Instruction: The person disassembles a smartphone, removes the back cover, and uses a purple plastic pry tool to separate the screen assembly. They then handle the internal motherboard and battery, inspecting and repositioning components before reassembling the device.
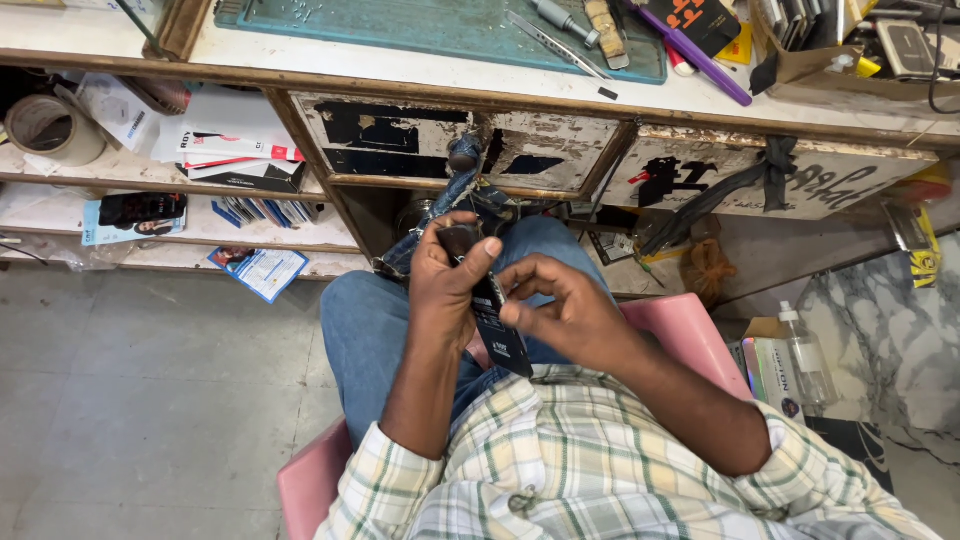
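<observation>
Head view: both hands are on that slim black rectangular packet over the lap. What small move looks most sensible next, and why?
Probably pull the top edge open with the left hand. Its thumb and fingers pinch the upper end of the slim black rectangular packet, while the right hand steadies the middle from the side, over the blue jeans. Whether it is already open cannot be told.
</observation>
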